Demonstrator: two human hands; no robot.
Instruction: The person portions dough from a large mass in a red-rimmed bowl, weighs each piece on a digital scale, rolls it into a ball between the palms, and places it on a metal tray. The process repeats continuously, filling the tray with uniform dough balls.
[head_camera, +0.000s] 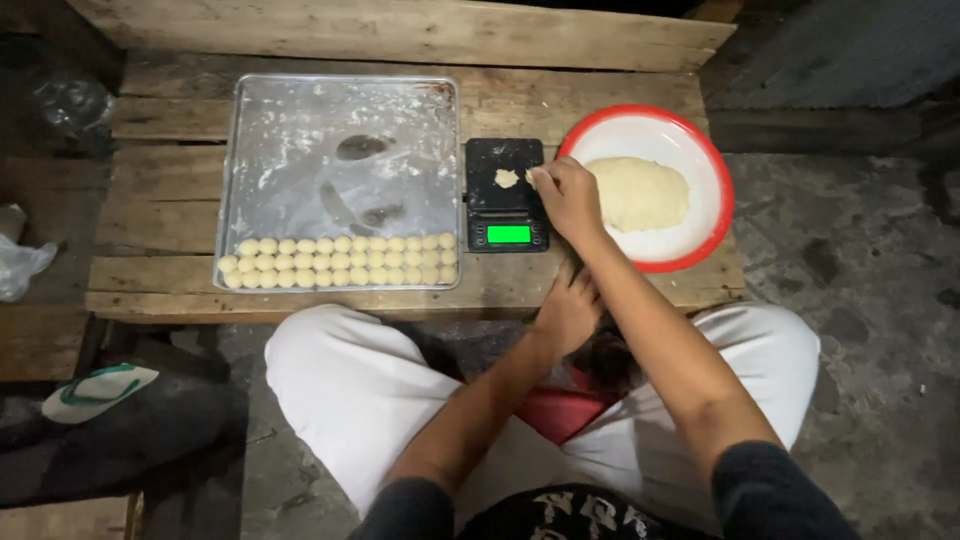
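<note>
Wooden desk (160, 250) bearing a floured tray (340, 140) with two rows of dough balls (340, 261). Red-rimmed bowl (712, 170) holding a dough mound (640, 192). Black scale (505, 195) carrying a small dough piece (506, 178). Right hand (568, 197) pinched on a dough bit beside the scale; left hand (566, 312) at the desk edge, grip unclear.

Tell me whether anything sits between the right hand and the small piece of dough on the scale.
Nothing visible does. The right hand is at the scale's right edge, its fingers just right of the small dough piece on the black platform. The gap between them is bare platform. The bowl with the dough lump lies behind the hand.
</note>
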